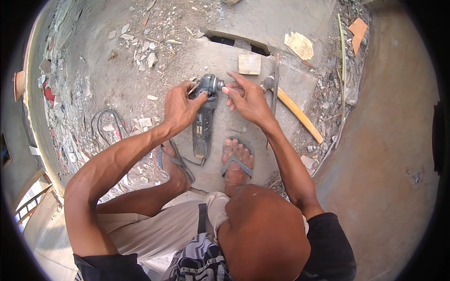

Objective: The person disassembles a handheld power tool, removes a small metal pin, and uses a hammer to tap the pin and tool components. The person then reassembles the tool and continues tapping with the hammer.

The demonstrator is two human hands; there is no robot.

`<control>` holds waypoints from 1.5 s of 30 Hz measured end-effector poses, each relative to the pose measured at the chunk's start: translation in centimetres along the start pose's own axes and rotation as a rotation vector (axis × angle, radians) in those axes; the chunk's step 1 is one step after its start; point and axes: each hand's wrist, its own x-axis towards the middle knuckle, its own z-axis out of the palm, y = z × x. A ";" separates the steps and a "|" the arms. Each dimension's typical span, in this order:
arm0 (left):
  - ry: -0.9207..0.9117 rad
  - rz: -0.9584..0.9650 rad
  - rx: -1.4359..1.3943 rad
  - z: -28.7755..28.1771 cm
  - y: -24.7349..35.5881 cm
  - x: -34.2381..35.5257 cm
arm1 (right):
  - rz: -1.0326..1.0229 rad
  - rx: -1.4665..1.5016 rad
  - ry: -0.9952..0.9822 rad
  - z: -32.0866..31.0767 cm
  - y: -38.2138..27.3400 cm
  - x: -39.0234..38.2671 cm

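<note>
Head view: a dusty black, long-bodied angle grinder (203, 124) with silvery metal spindle (219, 85), its tail between sandalled feet (239, 154); left hand (182, 107) fingers clamp its head; right hand (248, 99) fingers curl beside the spindle, grip unclear.

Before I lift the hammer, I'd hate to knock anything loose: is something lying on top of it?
Yes, a thin dark bar crosses over the hammer near its head, covering the strip beneath. The right forearm hides part of the bar's lower length.
</note>
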 end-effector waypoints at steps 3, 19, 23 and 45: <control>0.122 0.057 -0.178 1.1 -2.6 -0.8 | -0.196 -0.156 -0.045 0.9 1.8 1.2; 0.200 -0.041 -1.012 3.5 -6.7 -1.0 | -0.628 -0.303 0.027 6.5 0.5 1.9; 0.285 0.018 -1.085 4.4 -6.4 -0.9 | -0.622 -0.324 -0.002 6.5 0.5 2.2; 0.322 -0.006 -1.058 4.1 -8.3 -0.6 | -0.632 -0.304 -0.028 8.8 -0.2 3.2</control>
